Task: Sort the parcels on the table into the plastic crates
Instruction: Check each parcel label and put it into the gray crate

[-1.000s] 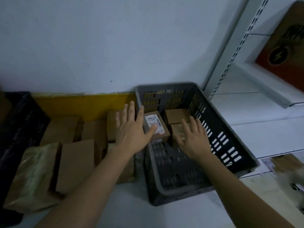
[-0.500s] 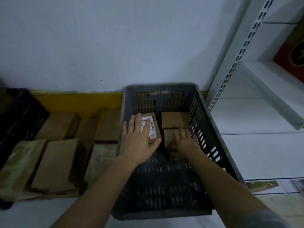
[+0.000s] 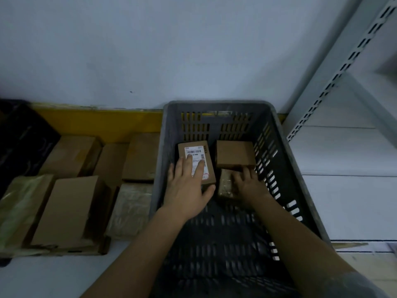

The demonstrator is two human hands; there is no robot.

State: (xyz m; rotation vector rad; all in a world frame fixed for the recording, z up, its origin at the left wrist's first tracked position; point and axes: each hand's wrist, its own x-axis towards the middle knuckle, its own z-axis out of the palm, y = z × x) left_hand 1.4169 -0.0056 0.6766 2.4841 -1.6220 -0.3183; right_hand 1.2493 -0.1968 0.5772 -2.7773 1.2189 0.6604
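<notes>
A grey plastic crate [image 3: 217, 103] stands on the table against the wall. Three parcels lie at its far end: a labelled brown box [image 3: 209, 173], a plain brown box [image 3: 235, 153], and a clear-wrapped parcel [image 3: 225, 184] just in front of the plain box. My left hand [image 3: 187, 190] lies flat on the labelled box, fingers straight over the label and thumb at its near corner. My right hand [image 3: 251, 186] holds the wrapped parcel with bent fingers that reach its far edge, beside the plain box.
Left of the crate, several cardboard parcels [image 3: 64, 209] lie on the table with a greenish bag [image 3: 19, 205] and a bubble-wrapped parcel [image 3: 129, 209]. A black crate [image 3: 23, 136] stands at the far left. A white slotted shelf rack [image 3: 343, 67] rises on the right.
Both hands came down from above the crate onto the parcels inside. The view has shifted, so the crate now sits squarely in front of me.
</notes>
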